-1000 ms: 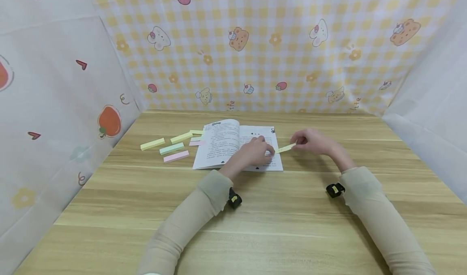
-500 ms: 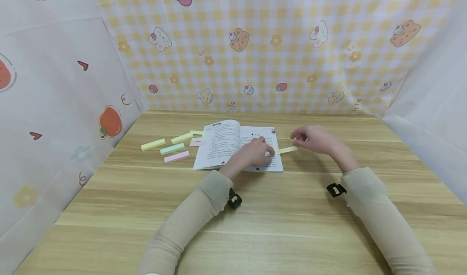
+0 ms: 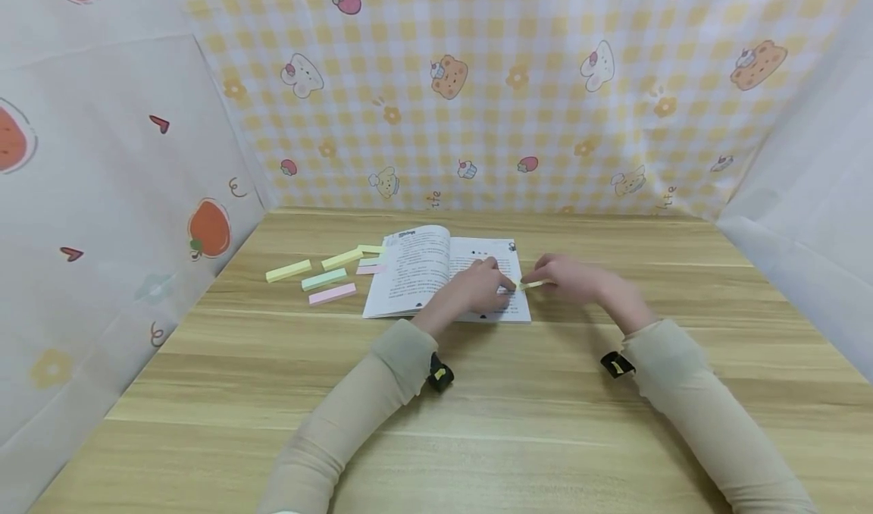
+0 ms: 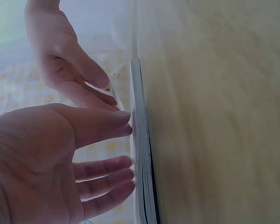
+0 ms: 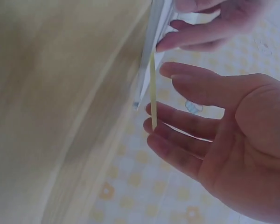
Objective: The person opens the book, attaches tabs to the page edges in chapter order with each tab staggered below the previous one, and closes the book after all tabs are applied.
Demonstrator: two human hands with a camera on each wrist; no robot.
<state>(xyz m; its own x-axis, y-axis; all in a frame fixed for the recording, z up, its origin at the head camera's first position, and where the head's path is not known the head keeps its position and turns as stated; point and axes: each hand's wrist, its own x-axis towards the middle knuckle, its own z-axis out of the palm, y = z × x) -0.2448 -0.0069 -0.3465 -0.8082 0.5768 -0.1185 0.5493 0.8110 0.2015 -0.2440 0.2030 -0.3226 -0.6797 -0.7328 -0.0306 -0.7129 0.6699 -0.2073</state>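
An open book (image 3: 416, 275) with printed pages lies on the table. My left hand (image 3: 480, 285) rests on its right page, fingertips pressing near the outer edge where a yellow sticky tab (image 3: 535, 284) sticks out to the right. My right hand (image 3: 576, 279) is at that tab. In the right wrist view the tab (image 5: 153, 91) runs from the page edge past the right hand's fingertips (image 5: 155, 140); thumb and forefinger lie close together beside it, not round it. The left wrist view shows the left fingers (image 4: 105, 165) fairly straight against the page.
Left of the book lie two yellow tab pads (image 3: 289, 271), a green pad (image 3: 323, 279) and a pink pad (image 3: 332, 294). Yellow, green and pink tabs (image 3: 370, 269) protrude at the book's left edge. A patterned cloth (image 3: 518, 120) hangs behind the table (image 3: 477, 438).
My right hand first held the tab's free end, then let go and lifted slightly. Now it has moved left and down, close to the page edge. The left hand stays in place.
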